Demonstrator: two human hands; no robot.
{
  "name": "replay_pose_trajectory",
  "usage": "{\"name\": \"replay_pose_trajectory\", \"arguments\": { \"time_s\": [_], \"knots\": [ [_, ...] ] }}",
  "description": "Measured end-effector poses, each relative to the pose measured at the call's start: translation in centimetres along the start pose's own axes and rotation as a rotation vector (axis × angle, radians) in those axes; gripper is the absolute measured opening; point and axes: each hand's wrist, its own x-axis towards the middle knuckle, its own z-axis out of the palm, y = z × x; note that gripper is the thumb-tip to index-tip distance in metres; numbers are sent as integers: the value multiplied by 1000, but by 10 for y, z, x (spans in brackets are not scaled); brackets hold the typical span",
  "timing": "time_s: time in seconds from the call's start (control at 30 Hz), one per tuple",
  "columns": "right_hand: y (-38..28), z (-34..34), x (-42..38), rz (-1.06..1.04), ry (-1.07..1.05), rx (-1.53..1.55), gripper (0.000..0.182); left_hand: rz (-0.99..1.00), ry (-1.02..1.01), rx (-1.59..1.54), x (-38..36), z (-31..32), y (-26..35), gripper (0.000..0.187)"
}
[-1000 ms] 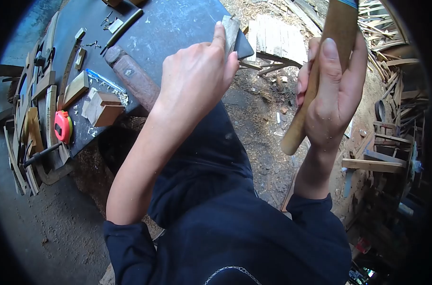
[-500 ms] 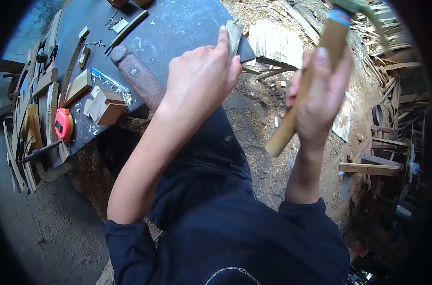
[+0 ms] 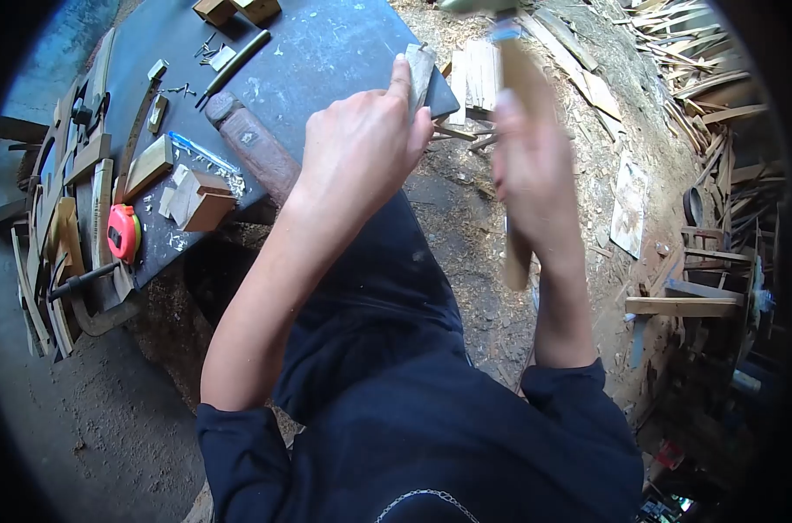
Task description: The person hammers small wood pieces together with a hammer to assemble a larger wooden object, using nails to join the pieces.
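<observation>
At the corner of the table, the left hand grasps a small wood block, index finger on top; beside it, the right hand's fingers are clenched around a raised hammer.

Dark navy shirt, sleeves ending near elbows; dark trousers, pale smudges; silver-coloured link chain.

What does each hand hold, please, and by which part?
The right hand holds a hammer by its wooden handle. The left hand steadies a wood piece, forefinger along its side.
</observation>
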Motion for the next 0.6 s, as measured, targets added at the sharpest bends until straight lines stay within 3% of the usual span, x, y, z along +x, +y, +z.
{"name": "replay_pose_trajectory", "arguments": {
  "time_s": [0.03,0.1,0.2,0.23,0.27,0.37,0.43,0.53,0.6],
  "knots": [
    [4,6,-1,-21,-120,-154,51,3,7,-7,0,0,0,60],
    [-1,-2,-3,3,-132,-73,50,14,17,-17,-1,1,-1,60],
    [-26,-18,-2,85,-4,83,47,-14,11,-15,-1,3,1,60],
    [-29,-15,-1,7,131,233,43,-10,18,-18,-1,3,0,61],
    [-28,-23,2,-53,139,263,49,-8,20,-20,-1,3,0,61],
    [-18,-9,4,-81,284,376,42,-3,12,-16,-1,2,-1,61],
    [5,10,-6,41,14,99,48,-4,-3,-16,-1,0,-1,61],
    [10,6,-5,30,-72,-96,53,8,11,-13,1,-3,-3,61],
    [-13,-9,-5,42,32,2,53,29,44,-15,-3,2,-4,61]
  ]
}}
